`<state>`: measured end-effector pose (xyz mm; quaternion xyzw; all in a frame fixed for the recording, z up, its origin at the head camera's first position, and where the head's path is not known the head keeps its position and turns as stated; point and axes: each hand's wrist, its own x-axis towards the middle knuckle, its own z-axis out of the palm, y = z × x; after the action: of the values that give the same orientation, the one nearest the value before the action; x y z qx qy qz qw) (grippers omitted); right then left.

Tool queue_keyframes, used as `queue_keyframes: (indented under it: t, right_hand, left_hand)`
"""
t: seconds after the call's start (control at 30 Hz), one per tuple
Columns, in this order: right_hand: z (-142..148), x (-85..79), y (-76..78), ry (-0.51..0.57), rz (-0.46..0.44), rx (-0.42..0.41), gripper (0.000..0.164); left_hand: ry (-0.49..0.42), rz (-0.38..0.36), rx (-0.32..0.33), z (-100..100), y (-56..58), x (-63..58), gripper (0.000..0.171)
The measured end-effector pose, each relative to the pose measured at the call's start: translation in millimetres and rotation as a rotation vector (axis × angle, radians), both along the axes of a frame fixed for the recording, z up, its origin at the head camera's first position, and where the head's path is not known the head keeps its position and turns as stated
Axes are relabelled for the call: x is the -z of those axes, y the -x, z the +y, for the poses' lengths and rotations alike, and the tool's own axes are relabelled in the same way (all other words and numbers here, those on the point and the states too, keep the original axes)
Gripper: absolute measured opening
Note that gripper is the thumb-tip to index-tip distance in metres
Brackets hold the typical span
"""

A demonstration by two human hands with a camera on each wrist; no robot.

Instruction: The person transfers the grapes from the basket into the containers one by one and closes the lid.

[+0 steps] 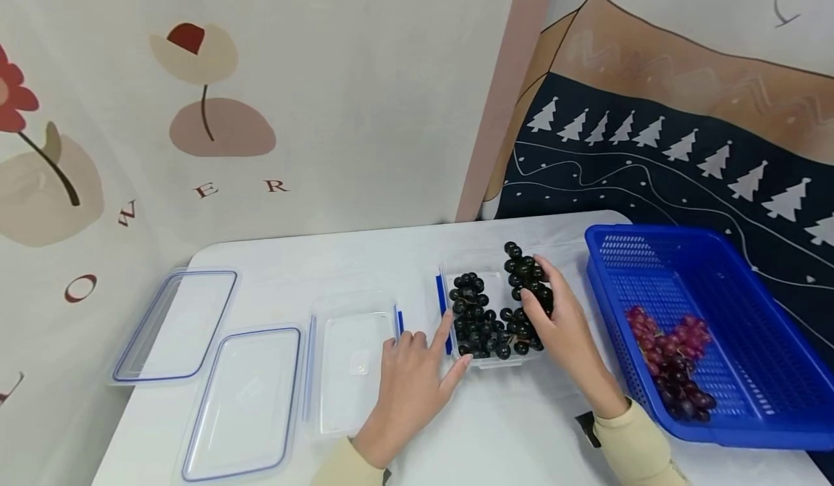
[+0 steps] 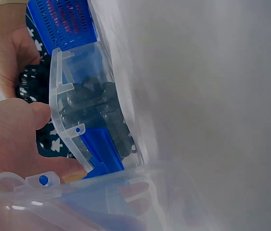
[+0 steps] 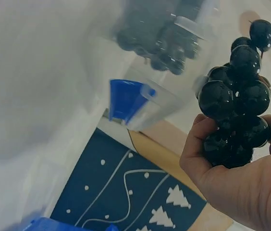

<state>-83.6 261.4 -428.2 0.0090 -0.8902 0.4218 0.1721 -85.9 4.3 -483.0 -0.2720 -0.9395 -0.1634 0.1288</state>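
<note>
A clear plastic container (image 1: 515, 361) with blue side clasps holds bunches of black grapes (image 1: 478, 330). Over its right part, my right hand (image 1: 565, 324) grips another bunch of black grapes (image 1: 526, 272). In the right wrist view, thumb and fingers close round the lower end of that bunch (image 3: 236, 96), whose upper grapes stick out. My left hand (image 1: 417, 377) lies at the container's near left corner, index finger and thumb stretched out along the edges. The left wrist view shows its fingertips at the container's rim (image 2: 54, 96), beside a blue clasp (image 2: 102, 149).
On the right stands a blue perforated basket (image 1: 736, 283) with red grapes (image 1: 671, 341) and darker purple ones (image 1: 684, 392). A second clear container (image 1: 355, 377) sits left of the filled one. Two blue-edged clear lids (image 1: 247, 399) lie farther left. Patterned cloth backs the white table.
</note>
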Motion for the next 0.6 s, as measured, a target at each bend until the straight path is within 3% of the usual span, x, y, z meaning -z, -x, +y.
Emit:
queue_keyframes:
  t: [0.3, 0.6]
  right_hand:
    - [-12.3, 11.8, 12.0, -0.212, -0.050, -0.001, 0.062]
    - [-34.8, 19.4, 27.0, -0.448, 0.029, 0.060, 0.053]
  left_hand:
    - [0.025, 0.009, -0.003, 1.8, -1.2, 1.2, 0.074]
    - [0.015, 0.018, -0.005, -0.6, 0.0, 0.9, 0.073]
